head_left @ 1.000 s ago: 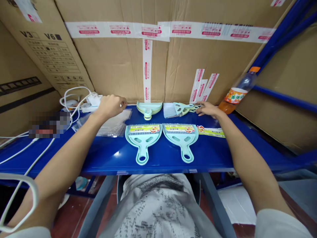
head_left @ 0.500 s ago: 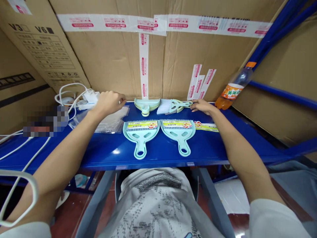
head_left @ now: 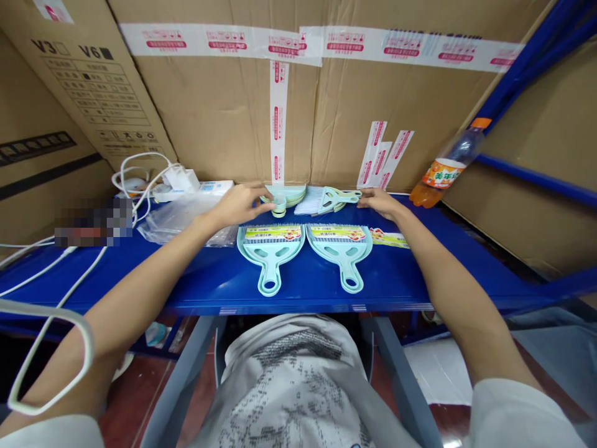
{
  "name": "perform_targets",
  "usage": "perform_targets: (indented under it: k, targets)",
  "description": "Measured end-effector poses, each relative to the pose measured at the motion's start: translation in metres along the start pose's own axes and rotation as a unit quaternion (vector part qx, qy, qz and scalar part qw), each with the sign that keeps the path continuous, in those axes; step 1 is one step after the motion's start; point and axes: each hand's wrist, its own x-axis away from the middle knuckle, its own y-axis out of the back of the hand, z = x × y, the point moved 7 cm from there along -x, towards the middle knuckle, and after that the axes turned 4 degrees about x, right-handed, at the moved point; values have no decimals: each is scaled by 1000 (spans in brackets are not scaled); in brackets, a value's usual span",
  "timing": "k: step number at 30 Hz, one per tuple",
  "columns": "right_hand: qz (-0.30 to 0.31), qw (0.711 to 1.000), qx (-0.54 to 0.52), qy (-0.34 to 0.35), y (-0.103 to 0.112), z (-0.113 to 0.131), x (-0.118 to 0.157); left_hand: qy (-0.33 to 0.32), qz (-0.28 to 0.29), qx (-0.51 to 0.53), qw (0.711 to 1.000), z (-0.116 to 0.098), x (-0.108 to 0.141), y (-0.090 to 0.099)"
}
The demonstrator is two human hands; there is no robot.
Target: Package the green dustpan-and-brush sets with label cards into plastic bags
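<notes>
Over the left edge of a stack of pale green dustpans (head_left: 296, 194), my left hand (head_left: 241, 204) has its thumb and fingers apart beside the round handle end; contact is hard to make out. At the far side of the table, my right hand (head_left: 380, 202) has its fingertips on the handle of a pale green hand brush (head_left: 333, 198). This brush lies on others with its white bristles to the left. Nearer me, two light blue dustpans, a left one (head_left: 269, 283) and a right one (head_left: 351, 281), each hold a brush with a yellow label.
Clear plastic bags (head_left: 186, 218) and white cables with a charger (head_left: 184, 180) lie at the left. A yellow label strip (head_left: 392, 238) is at the right. An orange drink bottle (head_left: 443, 171) leans near the blue frame. Cardboard (head_left: 224, 112) walls the back.
My left hand has moved right and slightly down from above the plastic bags to the dustpan stack, its fingers spreading. My right hand stays at the brush handle. The view has shifted slightly.
</notes>
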Motion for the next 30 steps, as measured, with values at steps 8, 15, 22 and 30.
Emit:
perform_targets:
  k: [8, 15, 22, 30]
  targets:
    - [31, 998, 44, 27, -1, 5, 10, -10, -8, 42, 999, 5, -3, -37]
    - [-30, 994, 93, 45, -3, -2, -3, 10, -12, 112, 994, 12, -5, -42]
    - [-17, 990, 111, 89, -10, 2, -8, 1, -5, 81, 997, 6, -8, -44]
    - [-81, 977, 166, 102, -10, 3, -9, 1, 12, 75, 997, 16, -3, -31]
